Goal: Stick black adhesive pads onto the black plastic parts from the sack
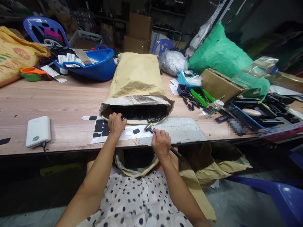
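A large brown paper sack lies on the wooden table with its open mouth facing me, full of small black parts. My left hand is closed on a small black part at the sack's mouth. My right hand grips a small hammer by its black handle, the metal head resting on a grey metal plate. A white sheet with black stickers lies beside my left hand. One black piece sits between my hands.
A white power bank with a cable lies at the left. A blue basin, a green bag, a cardboard box and trays of black parts crowd the back and right. Another paper sack hangs open under the table edge.
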Demonstrator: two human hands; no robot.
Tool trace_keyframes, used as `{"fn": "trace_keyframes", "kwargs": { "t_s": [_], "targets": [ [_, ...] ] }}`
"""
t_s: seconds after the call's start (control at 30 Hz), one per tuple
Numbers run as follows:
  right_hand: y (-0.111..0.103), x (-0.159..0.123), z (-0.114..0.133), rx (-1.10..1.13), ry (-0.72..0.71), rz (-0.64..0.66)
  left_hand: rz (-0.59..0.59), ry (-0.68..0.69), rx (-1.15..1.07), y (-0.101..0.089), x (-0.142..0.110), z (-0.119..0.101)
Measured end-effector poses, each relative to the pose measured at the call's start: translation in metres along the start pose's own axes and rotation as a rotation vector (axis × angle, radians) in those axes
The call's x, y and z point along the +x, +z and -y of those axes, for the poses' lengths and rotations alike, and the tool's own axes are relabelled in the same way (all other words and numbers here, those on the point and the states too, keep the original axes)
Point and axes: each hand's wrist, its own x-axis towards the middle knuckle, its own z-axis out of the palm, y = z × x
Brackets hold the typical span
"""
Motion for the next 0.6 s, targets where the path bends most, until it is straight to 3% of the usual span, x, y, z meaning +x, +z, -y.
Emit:
{"fn": "trace_keyframes", "kwargs": {
  "t_s": [0.17, 0.3, 0.4, 0.53, 0.6],
  "targets": [
    [-0.002, 0.003, -0.002, 0.053, 0.013, 0.026, 0.035, -0.01, 0.024, -0.003, -0.01, 0.009],
    [-0.01, 0.002, -0.012, 0.139, 0.018, 0.067, -0.107, 0.011, -0.078, -0.005, -0.02, 0.026],
    [-0.022, -0.004, -0.021, 0.123, 0.041, 0.08, -0.168, 0.137, -0.227, -0.006, -0.034, 0.03],
    [-0.032, -0.013, -0.034, 0.126, 0.033, 0.119, 0.023, 0.407, -0.374, 0.004, -0.053, 0.013],
    [-0.034, -0.017, -0.041, 0.142, 0.029, 0.138, 0.115, 0.451, -0.364, 0.011, -0.057, 0.001]
  ]
}}
